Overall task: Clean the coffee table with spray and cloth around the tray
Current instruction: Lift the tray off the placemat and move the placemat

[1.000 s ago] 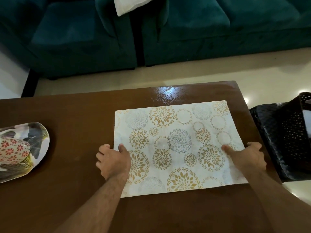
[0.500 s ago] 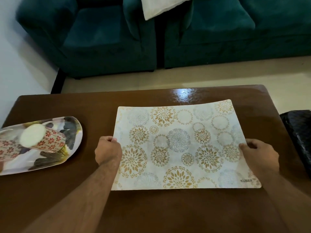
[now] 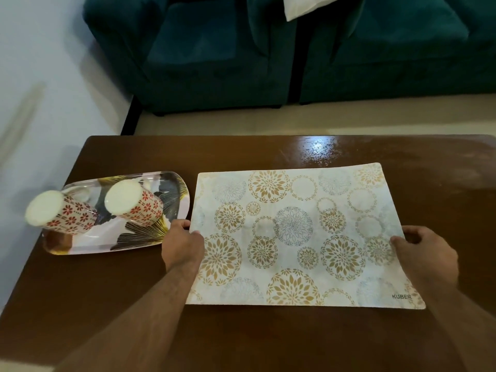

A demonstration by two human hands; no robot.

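A white placemat [image 3: 295, 232] with gold and grey flower circles lies flat on the brown coffee table [image 3: 241, 339]. My left hand [image 3: 182, 245] grips its left edge, thumb on top. My right hand [image 3: 426, 256] grips its right edge the same way. At the table's left stands an oval patterned tray [image 3: 139, 234] bearing two upside-down mugs [image 3: 134, 202] with red flowers. The tray's right end almost touches my left hand. No spray bottle or cloth is in view.
A wet, shiny patch [image 3: 319, 151] marks the table's far edge behind the placemat. Beyond the table are a pale floor [image 3: 295, 119] and a teal sofa [image 3: 214, 55] with a white cushion [image 3: 306, 6]. A white wall [image 3: 40, 76] stands at the left.
The view has swung left, bringing the whole tray and both mugs into sight. Both hands keep hold of the placemat's side edges, and the black object at the right has left the frame.
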